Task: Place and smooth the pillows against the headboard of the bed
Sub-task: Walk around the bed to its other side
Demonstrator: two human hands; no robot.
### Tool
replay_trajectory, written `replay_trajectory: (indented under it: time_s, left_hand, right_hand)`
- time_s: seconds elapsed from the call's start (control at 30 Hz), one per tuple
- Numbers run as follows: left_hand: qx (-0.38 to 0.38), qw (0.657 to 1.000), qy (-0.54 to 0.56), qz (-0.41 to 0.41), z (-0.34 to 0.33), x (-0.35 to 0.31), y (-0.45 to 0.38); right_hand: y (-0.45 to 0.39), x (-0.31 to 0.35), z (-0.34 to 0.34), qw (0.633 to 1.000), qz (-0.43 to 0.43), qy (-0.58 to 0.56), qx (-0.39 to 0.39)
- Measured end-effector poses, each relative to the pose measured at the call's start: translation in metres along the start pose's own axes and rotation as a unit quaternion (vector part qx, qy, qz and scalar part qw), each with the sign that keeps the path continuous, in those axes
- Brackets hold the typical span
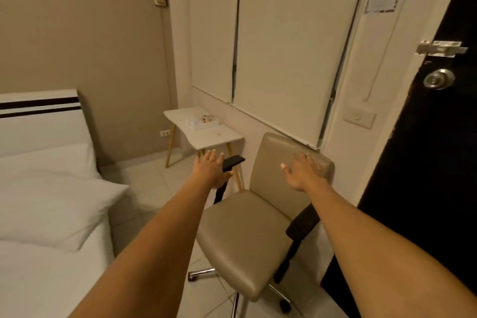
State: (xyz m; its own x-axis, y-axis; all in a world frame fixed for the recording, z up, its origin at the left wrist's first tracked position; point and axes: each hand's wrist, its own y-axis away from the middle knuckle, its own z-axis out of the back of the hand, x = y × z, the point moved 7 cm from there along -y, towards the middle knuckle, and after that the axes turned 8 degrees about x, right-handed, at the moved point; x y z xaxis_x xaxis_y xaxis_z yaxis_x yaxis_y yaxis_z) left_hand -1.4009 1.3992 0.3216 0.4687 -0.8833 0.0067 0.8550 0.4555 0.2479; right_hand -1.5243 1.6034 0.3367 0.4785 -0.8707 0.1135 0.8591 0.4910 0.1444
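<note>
Two white pillows lie on the bed at the left: one (49, 160) leans against the white headboard (38, 121) with dark stripes, the other (51, 212) lies in front of it with a corner hanging past the mattress edge. Both my arms stretch forward over a beige office chair (247, 237). My left hand (210, 170) is spread, fingers straight, in front of the chair's left black armrest (232, 162). My right hand (304, 171) is spread flat in front of the chair's backrest. Neither hand holds anything, and both are away from the pillows.
A small white side table (206, 134) with a tissue box stands by the wall behind the chair. Window blinds (278, 46) hang above it. A dark door (436, 137) with a knob is at the right. Tiled floor runs between the bed (38, 279) and the chair.
</note>
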Motion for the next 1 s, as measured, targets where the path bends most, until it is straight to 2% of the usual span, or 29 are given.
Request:
replay_trajectory:
  time_s: [0.33, 0.5, 0.63, 0.8, 1.0]
  left_hand:
    - [-0.015, 0.995, 0.014, 0.095, 0.041, 0.158, -0.102]
    - [-0.008, 0.990, 0.028, 0.140, 0.037, 0.228, -0.129]
    - [0.002, 0.979, 0.051, 0.196, 0.033, 0.289, -0.149]
    - [-0.023, 0.961, 0.063, 0.269, 0.042, 0.362, -0.177]
    - [-0.031, 0.944, 0.078, 0.319, 0.059, 0.426, -0.217]
  right_hand:
    - [-0.162, 0.163, 0.018, 0.994, 0.109, 0.012, -0.004]
    - [-0.219, 0.244, 0.005, 0.986, 0.165, 0.034, 0.016]
    - [-0.262, 0.309, -0.003, 0.975, 0.215, 0.042, 0.026]
    - [-0.316, 0.395, -0.003, 0.958, 0.285, 0.034, 0.020]
    - [-0.381, 0.477, 0.006, 0.940, 0.339, 0.048, 0.010]
